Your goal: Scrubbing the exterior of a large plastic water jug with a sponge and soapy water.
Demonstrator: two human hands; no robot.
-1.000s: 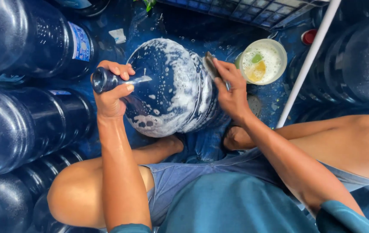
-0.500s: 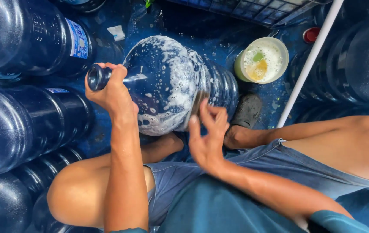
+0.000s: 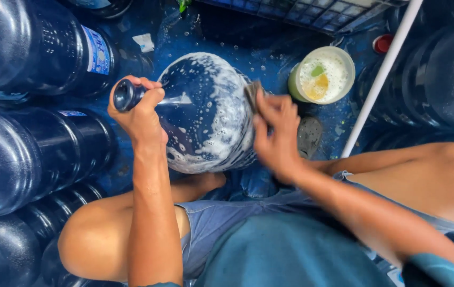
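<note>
Hands (image 3: 142, 119) on soapy bottle (image 3: 211, 114), probably sponge (image 3: 252, 94).

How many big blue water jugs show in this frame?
At least 7: the soapy jug in the left hand, scrubbed by the right hand; about four stacked left; two at right. Others may be hidden or cropped.

One soapy water jug (image 3: 206, 114), one scrub sponge (image 3: 252, 93), one suds tub (image 3: 322, 74), one red cap (image 3: 381, 43), one white pipe (image 3: 378, 79).
</note>
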